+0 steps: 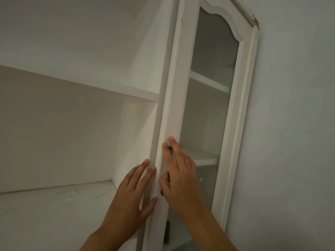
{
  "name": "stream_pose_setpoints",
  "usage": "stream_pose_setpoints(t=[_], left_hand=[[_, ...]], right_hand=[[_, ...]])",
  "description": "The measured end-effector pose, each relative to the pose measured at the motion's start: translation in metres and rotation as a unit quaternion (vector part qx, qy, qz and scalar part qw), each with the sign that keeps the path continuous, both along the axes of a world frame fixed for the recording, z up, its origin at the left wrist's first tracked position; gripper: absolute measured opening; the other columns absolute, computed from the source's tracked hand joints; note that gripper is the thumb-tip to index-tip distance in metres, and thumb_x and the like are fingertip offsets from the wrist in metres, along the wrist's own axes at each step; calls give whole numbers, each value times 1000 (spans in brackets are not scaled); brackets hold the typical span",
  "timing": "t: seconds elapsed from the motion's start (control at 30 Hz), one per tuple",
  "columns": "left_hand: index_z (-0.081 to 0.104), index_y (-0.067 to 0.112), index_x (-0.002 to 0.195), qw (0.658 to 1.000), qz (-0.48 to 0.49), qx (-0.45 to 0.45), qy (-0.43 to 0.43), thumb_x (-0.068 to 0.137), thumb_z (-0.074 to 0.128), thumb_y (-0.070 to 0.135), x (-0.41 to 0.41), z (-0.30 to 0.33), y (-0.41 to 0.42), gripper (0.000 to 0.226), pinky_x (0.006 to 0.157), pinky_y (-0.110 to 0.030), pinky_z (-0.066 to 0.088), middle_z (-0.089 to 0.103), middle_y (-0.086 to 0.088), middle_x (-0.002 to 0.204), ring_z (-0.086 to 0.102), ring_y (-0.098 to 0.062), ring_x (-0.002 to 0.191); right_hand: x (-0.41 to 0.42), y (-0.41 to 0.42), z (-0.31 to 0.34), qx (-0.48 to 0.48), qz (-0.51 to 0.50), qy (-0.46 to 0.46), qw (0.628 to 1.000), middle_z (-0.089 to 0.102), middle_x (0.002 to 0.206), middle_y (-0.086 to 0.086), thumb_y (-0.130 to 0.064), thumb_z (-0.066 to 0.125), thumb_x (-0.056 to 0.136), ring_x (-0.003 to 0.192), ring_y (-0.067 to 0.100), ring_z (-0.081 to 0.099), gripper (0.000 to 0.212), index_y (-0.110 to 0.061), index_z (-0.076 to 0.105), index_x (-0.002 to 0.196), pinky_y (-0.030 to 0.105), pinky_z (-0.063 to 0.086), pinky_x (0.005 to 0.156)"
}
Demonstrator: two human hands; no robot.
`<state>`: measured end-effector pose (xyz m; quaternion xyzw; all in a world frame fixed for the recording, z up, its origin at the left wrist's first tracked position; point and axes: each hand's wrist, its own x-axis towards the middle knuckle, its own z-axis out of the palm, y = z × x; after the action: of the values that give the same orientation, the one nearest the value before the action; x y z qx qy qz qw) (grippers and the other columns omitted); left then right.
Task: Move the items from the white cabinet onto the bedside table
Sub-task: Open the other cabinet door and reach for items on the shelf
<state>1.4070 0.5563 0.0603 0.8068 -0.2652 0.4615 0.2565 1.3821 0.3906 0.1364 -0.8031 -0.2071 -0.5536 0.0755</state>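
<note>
1. The white cabinet (137, 124) stands just in front of both hands; its paint is matt and its shelves are plain.
2. The cabinet's glass door (208, 105), between the hands, has an arched frame.
3. The left hand (130, 201) lies flat, fingers straight, on the door edge.
4. The right hand (179, 178) presses with straight fingers on the door frame, over a dark handle (170, 149).

Head view, close, angled upward

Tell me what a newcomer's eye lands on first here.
First, the two hands at bottom centre: the left hand lies flat with straight fingers on the door's edge, and the right hand sits at the dark handle. Next, the tall white glass door, right of centre, with a chipped top corner. To the left, bare white shelves.
</note>
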Motion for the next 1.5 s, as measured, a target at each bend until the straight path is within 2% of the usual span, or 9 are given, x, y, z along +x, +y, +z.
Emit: stream_pose_setpoints(t=[0.27, 0.4, 0.47, 0.8, 0.93, 1.07, 1.2, 1.37, 1.5], left_hand=[[8, 49, 164, 1000, -16, -23, 6, 97, 29, 81, -2, -3, -3, 78, 116, -41, 29, 1, 25, 173, 21, -13, 156], [1, 52, 163, 999, -38, -22, 16, 96, 36, 78, 4, -5, -1, 79, 117, -41, 27, -4, 26, 172, 18, -11, 157], [3, 51, 163, 999, -42, -14, 19, 96, 39, 76, 6, -6, 1, 80, 117, -40, 27, -4, 25, 173, 18, -11, 157], [10, 45, 165, 997, -53, 5, 50, 95, 29, 83, -2, -2, 4, 82, 119, -43, 26, -9, 23, 173, 14, -15, 159], [10, 41, 166, 997, -46, 27, 55, 94, 31, 80, -12, 3, 6, 84, 121, -39, 27, -10, 22, 173, 14, -14, 160], [15, 37, 166, 997, -48, 7, 64, 93, 29, 82, -18, 3, 1, 87, 124, -43, 30, -7, 21, 174, 16, -15, 160], [16, 37, 166, 997, -39, -12, 62, 92, 25, 85, -18, 1, -5, 89, 123, -46, 32, -5, 20, 174, 17, -16, 161], [14, 42, 164, 997, -34, -11, 66, 90, 34, 82, -19, 2, -5, 87, 122, -43, 30, -6, 22, 173, 17, -14, 160], [10, 47, 163, 997, -26, -6, 67, 91, 37, 78, -19, 5, -1, 82, 121, -41, 32, -10, 26, 172, 15, -9, 159]], right_hand=[[-2, 5, -1, 8, -22, -5, 1000, 20, 174, 3, -17, 62, 98, 160, 24, 23, 74, -17, 28, 164, 54, 43, 117], [-3, 13, -2, 24, -25, 7, 999, 20, 174, 4, -25, 36, 104, 161, 24, 20, 62, -16, 28, 164, 55, 43, 117], [-5, 14, -2, 26, -28, 16, 999, 19, 174, 3, -27, 30, 103, 161, 23, 17, 62, -16, 27, 165, 56, 41, 117], [-11, 14, 2, 30, -18, 51, 998, 13, 175, 3, -14, 51, 101, 162, 21, 11, 69, -16, 25, 165, 57, 35, 121], [-19, 13, 5, 19, -9, 64, 998, 14, 175, 6, -17, 42, 101, 162, 24, 11, 66, -13, 26, 165, 57, 34, 122], [-21, 13, 6, 18, -12, 61, 998, 15, 175, 7, -10, 57, 102, 162, 26, 12, 70, -12, 27, 165, 55, 33, 123], [-18, 13, 7, 16, -19, 55, 998, 16, 175, 7, -10, 61, 102, 162, 25, 11, 71, -14, 27, 164, 50, 29, 126], [-12, 15, 3, 23, -28, 30, 999, 20, 174, 7, -16, 61, 103, 161, 27, 16, 67, -13, 31, 163, 45, 27, 123], [-7, 15, 0, 30, -18, 28, 999, 16, 175, 6, -16, 53, 103, 162, 25, 12, 65, -15, 29, 164, 49, 32, 124]])
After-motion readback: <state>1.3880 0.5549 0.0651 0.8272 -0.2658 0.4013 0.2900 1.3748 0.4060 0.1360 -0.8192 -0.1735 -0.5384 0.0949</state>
